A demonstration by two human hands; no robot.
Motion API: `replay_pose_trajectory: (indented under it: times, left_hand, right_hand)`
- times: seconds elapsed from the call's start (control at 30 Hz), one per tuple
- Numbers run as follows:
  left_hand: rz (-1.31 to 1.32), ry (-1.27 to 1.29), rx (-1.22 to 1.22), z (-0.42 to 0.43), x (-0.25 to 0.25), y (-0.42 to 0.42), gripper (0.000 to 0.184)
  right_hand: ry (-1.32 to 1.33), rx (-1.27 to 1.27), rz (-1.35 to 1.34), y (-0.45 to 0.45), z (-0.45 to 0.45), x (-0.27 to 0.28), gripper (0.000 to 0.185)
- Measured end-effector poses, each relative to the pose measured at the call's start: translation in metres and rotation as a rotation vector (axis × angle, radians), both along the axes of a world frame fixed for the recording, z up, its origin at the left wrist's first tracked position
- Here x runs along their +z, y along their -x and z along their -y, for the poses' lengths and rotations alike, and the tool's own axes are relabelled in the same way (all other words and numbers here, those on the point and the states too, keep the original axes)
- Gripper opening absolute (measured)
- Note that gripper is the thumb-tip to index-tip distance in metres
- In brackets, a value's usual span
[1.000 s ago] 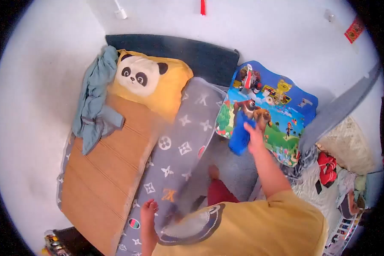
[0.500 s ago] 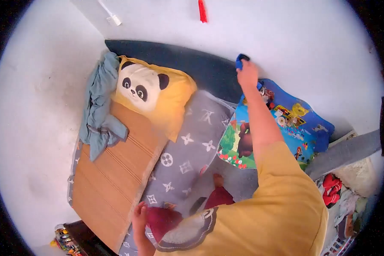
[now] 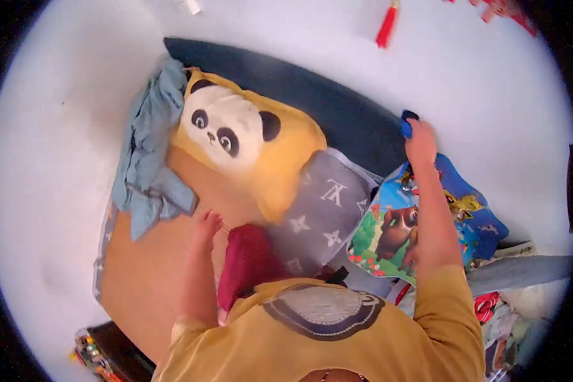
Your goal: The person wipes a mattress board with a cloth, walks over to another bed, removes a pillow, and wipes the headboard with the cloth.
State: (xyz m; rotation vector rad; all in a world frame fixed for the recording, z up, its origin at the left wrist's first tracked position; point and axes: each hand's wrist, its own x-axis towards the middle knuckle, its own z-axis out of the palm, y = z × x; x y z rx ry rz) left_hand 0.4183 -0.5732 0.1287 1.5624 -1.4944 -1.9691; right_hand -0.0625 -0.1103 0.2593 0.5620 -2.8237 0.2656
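Note:
My right hand [image 3: 421, 143] is closed on a blue cloth [image 3: 407, 126], at the right end of the dark headboard [image 3: 299, 95]. Most of the cloth is hidden by the fingers. My left hand [image 3: 207, 228] hangs over the brown mat [image 3: 153, 280] with its fingers apart and nothing in them. Beyond it lie a yellow panda pillow [image 3: 293, 146] and a crumpled blue-green garment [image 3: 148, 146]. My bent knee in dark red [image 3: 247, 261] is over the bed, beside the mat.
A colourful cartoon-printed table [image 3: 375, 239] with small items on it stands right of the bed, partly behind my right arm. Grey patterned bedding [image 3: 328, 204] lies between. Clothes [image 3: 500, 318] are piled at the lower right, and a dark box of small items [image 3: 118, 344] is at the lower left.
My right hand has moved from above the cartoon table to the headboard's right end, carrying the blue cloth. My left hand has moved forward over the mat, and my knee has come onto the bed.

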Motion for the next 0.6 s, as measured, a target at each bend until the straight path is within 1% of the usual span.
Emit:
replay_pose_trajectory:
  times: [0.03,0.07,0.1,0.13,0.17,0.2,0.23,0.3,0.4,0.47,0.5,0.53,0.6]
  left_hand:
    - [-0.002,-0.087,0.056,0.03,-0.031,0.037,0.059]
    - [-0.002,-0.177,0.085,0.064,-0.075,0.068,0.06]
    - [0.042,-0.252,0.081,0.094,-0.097,0.097,0.058]
    - [0.087,-0.326,0.076,0.124,-0.118,0.126,0.055]
    - [0.057,-0.406,0.087,0.137,-0.13,0.157,0.055]
    - [0.025,-0.473,0.105,0.147,-0.135,0.186,0.054]
    - [-0.059,-0.532,0.122,0.151,-0.132,0.21,0.054]
    - [-0.248,-0.628,0.155,0.15,-0.114,0.252,0.053]
    - [-0.496,-0.715,0.14,0.15,-0.071,0.257,0.052]
    - [-0.565,-0.63,0.122,0.166,-0.049,0.225,0.051]
    - [-0.527,-0.519,0.122,0.182,-0.045,0.2,0.05]
    - [-0.434,-0.359,0.126,0.207,-0.045,0.169,0.05]
    - [-0.146,0.002,0.112,0.279,-0.063,0.089,0.054]
  right_hand:
    - [0.012,-0.006,-0.006,0.002,-0.001,-0.003,0.053]
    - [0.013,-0.014,0.035,0.002,0.002,0.001,0.055]
    - [0.083,0.001,-0.016,0.002,0.002,-0.004,0.058]
    - [0.099,-0.014,-0.012,0.003,0.004,-0.009,0.061]
    - [0.083,-0.041,0.005,0.001,0.008,-0.008,0.064]
    - [0.046,-0.091,-0.001,0.003,0.013,-0.01,0.064]
    - [0.007,-0.141,-0.007,0.005,0.017,-0.014,0.064]
    - [-0.011,-0.197,-0.011,0.009,0.018,-0.021,0.066]
    - [-0.037,-0.231,0.001,0.005,0.019,-0.022,0.065]
    - [-0.032,-0.263,-0.006,0.004,0.019,-0.025,0.067]
    - [-0.024,-0.254,-0.004,0.003,0.019,-0.024,0.067]
    - [-0.015,-0.241,0.001,0.003,0.018,-0.024,0.068]
    - [-0.015,-0.221,0.008,0.0,0.015,-0.023,0.069]
